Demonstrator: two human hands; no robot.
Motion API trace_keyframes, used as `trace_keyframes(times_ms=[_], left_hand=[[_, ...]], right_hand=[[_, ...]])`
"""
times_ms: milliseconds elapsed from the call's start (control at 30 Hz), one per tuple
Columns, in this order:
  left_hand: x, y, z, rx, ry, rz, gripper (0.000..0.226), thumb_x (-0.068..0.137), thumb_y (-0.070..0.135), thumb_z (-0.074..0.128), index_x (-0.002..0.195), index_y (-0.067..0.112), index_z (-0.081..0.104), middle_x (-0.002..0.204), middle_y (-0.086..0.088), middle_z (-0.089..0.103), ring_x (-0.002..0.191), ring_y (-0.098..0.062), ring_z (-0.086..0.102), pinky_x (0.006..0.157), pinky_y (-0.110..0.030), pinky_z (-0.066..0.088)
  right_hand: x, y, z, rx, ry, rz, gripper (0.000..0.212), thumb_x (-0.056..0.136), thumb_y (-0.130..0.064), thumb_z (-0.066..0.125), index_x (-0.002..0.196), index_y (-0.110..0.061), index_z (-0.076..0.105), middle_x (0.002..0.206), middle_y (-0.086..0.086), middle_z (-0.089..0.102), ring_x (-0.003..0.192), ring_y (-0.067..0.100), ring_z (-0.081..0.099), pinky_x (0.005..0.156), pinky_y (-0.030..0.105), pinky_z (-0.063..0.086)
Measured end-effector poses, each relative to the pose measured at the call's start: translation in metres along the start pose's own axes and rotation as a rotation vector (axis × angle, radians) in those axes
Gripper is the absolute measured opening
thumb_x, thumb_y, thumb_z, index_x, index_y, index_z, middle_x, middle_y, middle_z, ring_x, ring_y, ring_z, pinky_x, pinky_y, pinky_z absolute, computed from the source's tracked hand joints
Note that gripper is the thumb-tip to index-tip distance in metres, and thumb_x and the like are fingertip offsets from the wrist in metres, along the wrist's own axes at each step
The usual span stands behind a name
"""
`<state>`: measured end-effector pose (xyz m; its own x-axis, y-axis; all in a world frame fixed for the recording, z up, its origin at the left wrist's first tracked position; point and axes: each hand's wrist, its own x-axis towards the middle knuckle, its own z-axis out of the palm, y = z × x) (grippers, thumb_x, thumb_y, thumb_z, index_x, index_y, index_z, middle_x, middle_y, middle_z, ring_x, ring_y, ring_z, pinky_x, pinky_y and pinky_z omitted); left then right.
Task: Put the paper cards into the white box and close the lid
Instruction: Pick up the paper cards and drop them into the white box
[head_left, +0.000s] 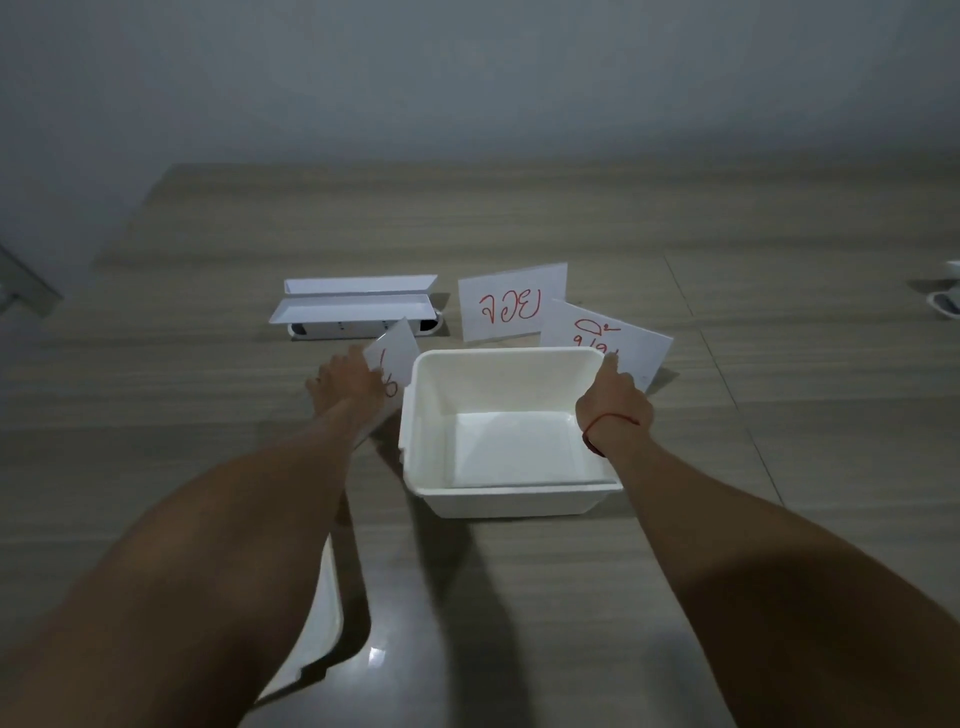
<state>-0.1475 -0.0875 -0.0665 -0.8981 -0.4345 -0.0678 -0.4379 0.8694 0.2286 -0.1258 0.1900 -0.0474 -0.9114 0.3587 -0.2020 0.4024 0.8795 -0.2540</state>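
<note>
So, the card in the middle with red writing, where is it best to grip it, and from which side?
Probably by its top edge, from above. The middle card stands nearly upright behind the white box, so that edge is free to pinch; its right lower corner is overlapped by the right card, which the right hand touches.

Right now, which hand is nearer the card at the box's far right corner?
Right. The right hand reaches over the white box rim, fingertip at that card; the left hand is across the box, on another card.

A wood-grain floor (519, 223) carries an open white box (511, 499) at centre. A folded white holder (358, 306) lies at eleven o'clock, a red-lettered card (511, 306) at twelve, another card (602, 338) at one.
</note>
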Motion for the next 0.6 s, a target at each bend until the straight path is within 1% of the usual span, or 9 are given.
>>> trace_keyframes(times_ms=[67,133,200,300,333,400,467,533,600], left_hand=[[0.000,-0.006,0.007,0.018,-0.005,0.040,0.024,0.095,0.025,0.049,0.114,0.011,0.054,0.114,-0.017,0.064,0.108,-0.037,0.059,0.091,-0.043,0.042],[-0.002,-0.008,0.008,-0.023,0.016,0.059,0.018,0.093,0.018,0.053,0.109,0.011,0.056,0.108,-0.016,0.067,0.102,-0.036,0.063,0.086,-0.041,0.045],[-0.003,-0.006,0.001,-0.057,0.029,0.062,0.016,0.090,0.014,0.058,0.106,0.009,0.058,0.106,-0.015,0.068,0.100,-0.035,0.064,0.086,-0.041,0.047],[-0.003,0.002,-0.026,-0.057,0.118,0.114,0.021,0.087,0.010,0.060,0.107,0.005,0.057,0.108,-0.017,0.067,0.098,-0.035,0.064,0.086,-0.043,0.053],[-0.003,0.005,-0.037,-0.045,0.168,0.154,0.020,0.089,0.011,0.057,0.108,0.004,0.055,0.109,-0.018,0.065,0.099,-0.036,0.063,0.085,-0.044,0.053],[-0.002,0.012,-0.061,-0.041,0.286,0.241,0.018,0.096,0.014,0.044,0.105,0.001,0.053,0.107,-0.021,0.064,0.097,-0.038,0.061,0.084,-0.046,0.050],[-0.005,0.021,-0.083,-0.048,0.399,0.350,0.029,0.101,0.021,0.033,0.100,0.001,0.054,0.102,-0.023,0.063,0.092,-0.040,0.060,0.078,-0.045,0.044],[-0.010,0.035,-0.103,-0.094,0.494,0.444,0.037,0.102,0.030,0.031,0.094,0.002,0.054,0.094,-0.023,0.064,0.085,-0.040,0.060,0.070,-0.040,0.037],[-0.017,0.054,-0.113,-0.119,0.540,0.525,0.039,0.101,0.035,0.032,0.090,0.004,0.054,0.090,-0.022,0.065,0.080,-0.040,0.061,0.068,-0.041,0.038]], right_hand=[[0.000,0.000,0.003,0.010,0.019,-0.001,0.064,0.095,-0.011,0.042,0.151,-0.018,0.013,0.132,0.017,0.051,0.115,0.035,0.059,0.093,0.043,0.047],[0.000,0.002,0.005,0.031,0.035,-0.005,0.065,0.095,-0.011,0.042,0.152,-0.020,0.012,0.132,0.018,0.050,0.114,0.036,0.058,0.093,0.044,0.046],[-0.001,0.003,0.005,0.065,0.030,0.001,0.064,0.095,-0.012,0.041,0.152,-0.020,0.012,0.131,0.019,0.050,0.116,0.037,0.057,0.094,0.044,0.046],[-0.006,0.007,-0.001,0.146,-0.018,0.018,0.062,0.097,-0.013,0.038,0.152,-0.017,0.011,0.135,0.021,0.048,0.122,0.037,0.052,0.098,0.043,0.043],[-0.010,0.009,-0.002,0.166,-0.040,0.023,0.061,0.097,-0.013,0.038,0.152,-0.015,0.012,0.136,0.021,0.047,0.123,0.037,0.051,0.099,0.042,0.042],[-0.016,0.013,-0.006,0.178,-0.078,0.020,0.059,0.096,-0.013,0.038,0.151,-0.012,0.015,0.136,0.021,0.048,0.123,0.037,0.051,0.100,0.042,0.041],[-0.022,0.017,-0.012,0.189,-0.109,0.018,0.055,0.095,-0.012,0.040,0.147,-0.009,0.021,0.135,0.022,0.049,0.123,0.037,0.051,0.100,0.041,0.042],[-0.024,0.020,-0.017,0.196,-0.126,0.030,0.051,0.094,-0.011,0.041,0.143,-0.007,0.028,0.135,0.021,0.050,0.123,0.037,0.052,0.100,0.041,0.042],[-0.025,0.022,-0.020,0.197,-0.133,0.041,0.046,0.095,-0.012,0.041,0.139,-0.005,0.033,0.136,0.021,0.050,0.124,0.036,0.051,0.100,0.040,0.042]])
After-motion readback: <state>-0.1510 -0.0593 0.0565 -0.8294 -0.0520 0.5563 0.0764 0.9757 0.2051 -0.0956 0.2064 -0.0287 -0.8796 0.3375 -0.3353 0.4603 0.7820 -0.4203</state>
